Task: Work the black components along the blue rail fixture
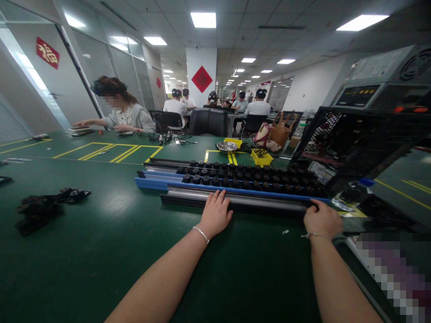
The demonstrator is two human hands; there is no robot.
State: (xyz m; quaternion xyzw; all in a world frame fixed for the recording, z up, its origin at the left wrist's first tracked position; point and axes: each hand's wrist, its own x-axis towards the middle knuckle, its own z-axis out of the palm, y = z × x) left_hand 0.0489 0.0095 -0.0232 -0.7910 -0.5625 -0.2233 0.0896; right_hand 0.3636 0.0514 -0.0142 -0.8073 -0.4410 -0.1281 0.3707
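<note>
A long black channel (266,205) with a shiny grey inner face lies across the green table in front of me. My left hand (217,214) rests on its middle, fingers stretched out flat over the edge. At the right end, my right hand (321,219) has its fingers curled round the channel, the index finger bent over the tip. Just behind it runs a blue rail (153,183), touching or very close. Beyond that, several rows of small black socket-like modules (225,180) sit along more rails, their right ends dim and partly hidden.
To the right stand a clear bottle (353,194) with a blue cap and an open computer case (336,139). Loose black parts (38,211) lie at left. Behind the rails are a metal bowl (227,146) and a yellow tray (261,158). A person (126,114) sits across the table.
</note>
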